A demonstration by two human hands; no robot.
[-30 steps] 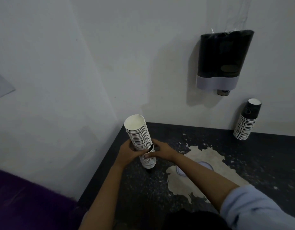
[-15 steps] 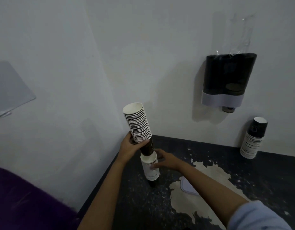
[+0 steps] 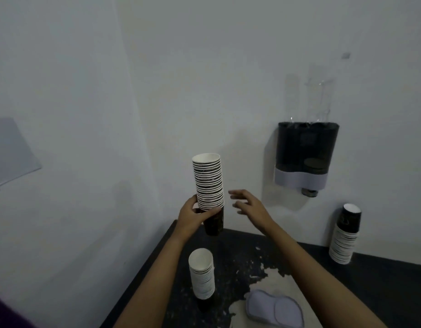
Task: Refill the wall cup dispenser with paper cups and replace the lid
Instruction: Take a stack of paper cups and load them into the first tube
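The left hand [image 3: 192, 215] grips a tall stack of paper cups [image 3: 208, 185] above the bench [image 3: 382, 280]. The right hand [image 3: 251, 207] hovers beside it, fingers spread. The lid [image 3: 274, 310] lies on the bench, below the wall cup dispenser [image 3: 306, 155].

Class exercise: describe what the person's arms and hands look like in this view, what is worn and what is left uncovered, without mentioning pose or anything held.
Both forearms are bare from wrist to the frame's lower edge; no sleeve shows in this view. The left hand and right hand are uncovered too: no gloves, and no watch, bracelet or ring can be made out in the dim light. No markings are visible on either arm.
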